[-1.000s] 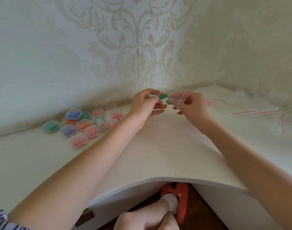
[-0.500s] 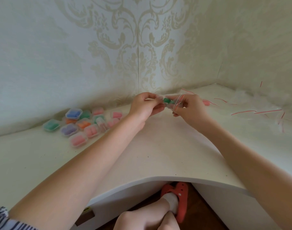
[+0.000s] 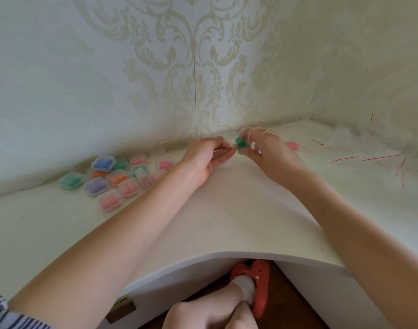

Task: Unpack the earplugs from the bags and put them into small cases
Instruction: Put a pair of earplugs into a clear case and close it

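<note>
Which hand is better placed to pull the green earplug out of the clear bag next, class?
Probably the left hand. The right hand already grips the clear bag, while the left hand's fingertips sit right beside the green earplug at the bag's mouth, holding nothing else I can see.

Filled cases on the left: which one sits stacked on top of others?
The blue case: it rests raised on neighbouring cases at the back of the cluster, while the others appear to lie on the desk.

Left hand [image 3: 204,157] let go of the green earplug [image 3: 241,142]; earplug now sits in the bag [image 3: 249,141] held by the right hand [image 3: 269,153], hands slightly apart.
</note>
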Motion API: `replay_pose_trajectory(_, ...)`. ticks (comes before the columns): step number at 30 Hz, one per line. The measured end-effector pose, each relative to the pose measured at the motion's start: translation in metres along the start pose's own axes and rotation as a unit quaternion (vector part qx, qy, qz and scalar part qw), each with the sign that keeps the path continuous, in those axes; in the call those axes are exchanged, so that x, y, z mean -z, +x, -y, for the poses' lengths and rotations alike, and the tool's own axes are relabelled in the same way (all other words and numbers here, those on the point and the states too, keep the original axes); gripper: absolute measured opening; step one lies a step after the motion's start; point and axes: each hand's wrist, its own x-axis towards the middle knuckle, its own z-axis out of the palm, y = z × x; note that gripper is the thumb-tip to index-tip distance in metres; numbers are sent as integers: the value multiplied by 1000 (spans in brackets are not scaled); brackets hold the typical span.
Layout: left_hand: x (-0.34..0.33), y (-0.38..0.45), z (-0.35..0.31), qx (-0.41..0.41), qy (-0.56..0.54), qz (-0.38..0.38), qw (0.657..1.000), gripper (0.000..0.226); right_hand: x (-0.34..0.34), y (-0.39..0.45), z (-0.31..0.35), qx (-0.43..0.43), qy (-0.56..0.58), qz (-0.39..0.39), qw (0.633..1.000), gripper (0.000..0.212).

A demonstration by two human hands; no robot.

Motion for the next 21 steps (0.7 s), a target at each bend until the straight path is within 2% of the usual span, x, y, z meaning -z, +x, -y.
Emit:
replay_pose_trajectory(2,-1,1,0,-10,8,-4,1000,24,3,-2,3,24,26,-22,999,19)
replay_pose_trajectory(4,0,2,-1,-22,12,-13,1000,18,7,-5,11,50,96,-44,993,6)
replay_pose_trajectory(6,2,3,-1,-32,22,-24,999,13,6,-5,15,74,134,-68,986,9)
replay_pose_trajectory(8,4,4,-3,-37,19,-48,998,11,5,-3,14,90,148,-89,981,2)
replay_pose_trajectory(12,15,9,-15,-9,-99,-102,990,15,11,-3,12,52,232,-189,953,9)
replay_pose_trajectory(15,9,-2,-20,47,-197,-34,979,28,13,-5,16,60,236,-202,949,10)
replay_pose_trajectory(19,-10,-18,-11,127,-195,64,971,35,1,-6,25,153,143,-154,966,24)
replay_pose_trajectory(21,-14,-20,-8,147,-215,63,963,35,-4,-5,26,165,109,-156,968,33)
